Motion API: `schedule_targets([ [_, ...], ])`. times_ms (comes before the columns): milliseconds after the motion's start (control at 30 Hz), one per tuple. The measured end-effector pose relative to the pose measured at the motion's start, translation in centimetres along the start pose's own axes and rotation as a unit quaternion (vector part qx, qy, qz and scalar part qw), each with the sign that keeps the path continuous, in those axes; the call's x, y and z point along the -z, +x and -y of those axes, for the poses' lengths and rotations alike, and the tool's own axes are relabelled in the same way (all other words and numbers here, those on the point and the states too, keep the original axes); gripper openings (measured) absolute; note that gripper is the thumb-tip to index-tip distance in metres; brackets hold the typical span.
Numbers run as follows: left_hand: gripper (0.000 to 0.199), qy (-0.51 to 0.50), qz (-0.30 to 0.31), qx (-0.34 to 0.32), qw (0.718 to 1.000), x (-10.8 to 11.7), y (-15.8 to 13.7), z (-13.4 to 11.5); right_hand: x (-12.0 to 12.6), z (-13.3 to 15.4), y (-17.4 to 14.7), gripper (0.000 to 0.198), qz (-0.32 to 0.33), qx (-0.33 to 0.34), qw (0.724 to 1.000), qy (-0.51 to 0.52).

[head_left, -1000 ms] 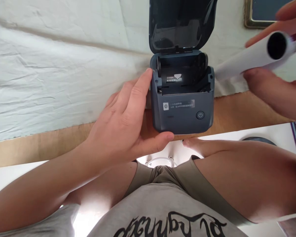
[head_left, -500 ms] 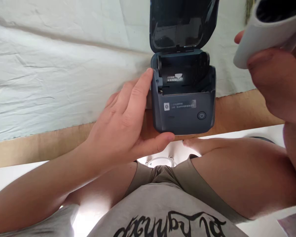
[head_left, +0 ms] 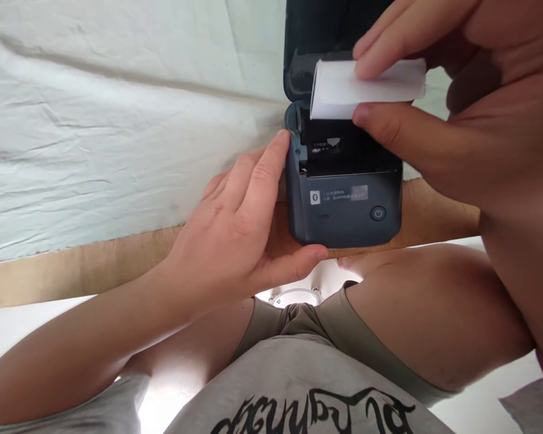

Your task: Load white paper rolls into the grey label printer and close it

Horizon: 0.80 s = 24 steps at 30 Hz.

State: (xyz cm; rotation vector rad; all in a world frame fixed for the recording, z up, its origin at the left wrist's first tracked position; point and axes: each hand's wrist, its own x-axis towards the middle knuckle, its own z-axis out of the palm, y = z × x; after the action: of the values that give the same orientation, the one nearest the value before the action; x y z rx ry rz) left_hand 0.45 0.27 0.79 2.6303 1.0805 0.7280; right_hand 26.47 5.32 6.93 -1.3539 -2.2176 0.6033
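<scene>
A dark blue label printer (head_left: pixel 344 211) stands at the table edge, its lid (head_left: pixel 298 66) tipped up and back. Inside its paper bay a small sticker with print shows. My left hand (head_left: pixel 235 217) grips the printer, fingers along its left side and thumb at the front bottom edge. Over the back of the bay, my right hand (head_left: pixel 452 114) pinches a white paper roll (head_left: pixel 332 90) between thumb and fingers. The roll lies sideways, its left end toward the bay's left wall. Whether it touches the printer I cannot tell.
A pale, wrinkled cloth (head_left: pixel 117 120) covers the table, whose wooden edge (head_left: pixel 117 256) runs along the front. My bare legs and grey shirt (head_left: pixel 298 380) are just below that edge.
My right hand has brought the paper roll left from the upper right to above the open bay and turned it sideways. The left hand keeps its hold on the printer.
</scene>
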Motion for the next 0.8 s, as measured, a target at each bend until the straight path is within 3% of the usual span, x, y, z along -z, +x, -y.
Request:
schedule_targets([
  [133,0.104,-0.018,0.037,0.012,0.999,0.3,-0.1,0.1,-0.2,0.0,-0.3,0.033,-0.011,0.003,0.995,-0.094],
  [367,0.104,-0.003,0.012,0.017,1.0,0.0,0.0,0.0,-0.9,-0.2,0.1,0.031,-0.049,0.013,0.995,0.084],
  [500,0.104,0.003,0.005,0.012,1.0,-0.2,0.0,0.0,-1.6,-0.6,0.0,0.037,-0.09,0.058,0.992,0.068],
  [800,0.104,0.014,0.057,-0.018,0.998,1.1,-0.1,0.8,-1.5,0.4,-0.4,0.019,-0.069,-0.019,0.995,0.069],
])
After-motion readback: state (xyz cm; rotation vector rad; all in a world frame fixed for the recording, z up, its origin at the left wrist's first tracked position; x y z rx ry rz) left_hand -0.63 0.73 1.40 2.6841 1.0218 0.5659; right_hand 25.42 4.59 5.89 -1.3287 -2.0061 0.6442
